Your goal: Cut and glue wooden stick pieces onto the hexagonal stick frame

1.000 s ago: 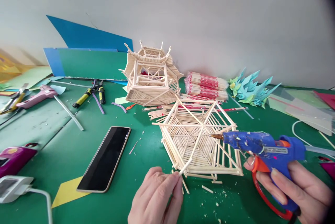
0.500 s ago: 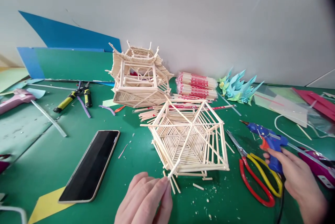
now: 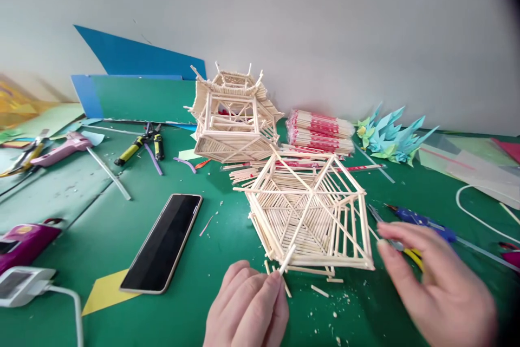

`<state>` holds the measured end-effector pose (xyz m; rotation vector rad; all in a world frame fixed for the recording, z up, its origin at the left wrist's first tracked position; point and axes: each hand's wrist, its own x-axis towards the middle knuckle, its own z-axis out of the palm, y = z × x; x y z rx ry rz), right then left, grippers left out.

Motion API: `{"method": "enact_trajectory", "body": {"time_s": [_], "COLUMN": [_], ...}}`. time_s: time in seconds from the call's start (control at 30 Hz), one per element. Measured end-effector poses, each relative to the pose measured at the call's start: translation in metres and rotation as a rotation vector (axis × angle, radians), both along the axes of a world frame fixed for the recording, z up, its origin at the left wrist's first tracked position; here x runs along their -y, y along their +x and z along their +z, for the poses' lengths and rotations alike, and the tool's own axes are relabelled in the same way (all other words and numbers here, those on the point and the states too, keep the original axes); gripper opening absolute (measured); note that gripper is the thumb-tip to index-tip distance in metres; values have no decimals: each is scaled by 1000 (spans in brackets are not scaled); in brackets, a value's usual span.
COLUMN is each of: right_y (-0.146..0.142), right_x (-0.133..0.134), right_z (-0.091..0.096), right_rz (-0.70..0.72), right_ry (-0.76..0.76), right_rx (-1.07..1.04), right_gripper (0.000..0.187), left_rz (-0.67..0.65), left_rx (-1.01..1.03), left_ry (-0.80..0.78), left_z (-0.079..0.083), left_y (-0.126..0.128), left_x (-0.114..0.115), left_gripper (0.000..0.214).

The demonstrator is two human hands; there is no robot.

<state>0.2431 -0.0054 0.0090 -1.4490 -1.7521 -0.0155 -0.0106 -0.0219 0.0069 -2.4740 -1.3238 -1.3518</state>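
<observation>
A hexagonal frame of thin wooden sticks (image 3: 311,211) lies tilted on the green mat. My left hand (image 3: 247,306) pinches one stick (image 3: 287,259) that reaches into the frame's near edge. My right hand (image 3: 436,287) hovers just right of the frame, fingers apart and slightly blurred, with nothing in it. Behind that hand the blue glue gun (image 3: 422,220) lies on the mat, partly hidden, beside scissors with a yellow handle (image 3: 412,255).
A second stick pagoda (image 3: 233,117) stands behind, with wrapped chopstick bundles (image 3: 320,133) and teal paper cranes (image 3: 392,133) to its right. A phone (image 3: 164,241) lies to the left. Pliers (image 3: 140,144), a pink glue gun (image 3: 60,149), a charger (image 3: 20,285) and paper sheets sit further left.
My right hand set the blue glue gun down on the mat at the right, let go, and came back toward the frame with fingers spread. My left hand kept its pinch on the stick.
</observation>
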Motion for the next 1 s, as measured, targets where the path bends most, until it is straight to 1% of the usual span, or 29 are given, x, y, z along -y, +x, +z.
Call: {"method": "enact_trajectory", "body": {"time_s": [0.03, 0.1, 0.13, 0.2, 0.33, 0.47, 0.6, 1.0], "right_y": [-19, -45, -53, -62, -67, -69, -71, -83], "right_x": [-1, -5, -7, -11, -16, -15, -14, -16], "right_z": [6, 14, 16, 17, 16, 19, 23, 25], "right_rz": [137, 303, 353, 399, 380, 384, 380, 448], "right_ry": [5, 14, 8, -13, -39, -59, -28, -92], "right_rx": [36, 62, 61, 51, 105, 154, 176, 64], "right_gripper": [20, 24, 27, 31, 33, 33, 32, 32], "left_rz": [0, 2, 1, -1, -23, -32, -23, -39], "left_rx": [4, 21, 32, 52, 67, 73, 78, 61], "left_ry": [-4, -20, -30, -56, -84, -83, -87, -119], "left_z": [-1, -4, -5, -7, -6, -4, -4, -2], "left_y": [0, 0, 0, 0, 0, -1, 0, -1], "left_x": [0, 1, 2, 2, 2, 2, 2, -1], "left_gripper": [22, 20, 20, 21, 23, 23, 23, 21]}}
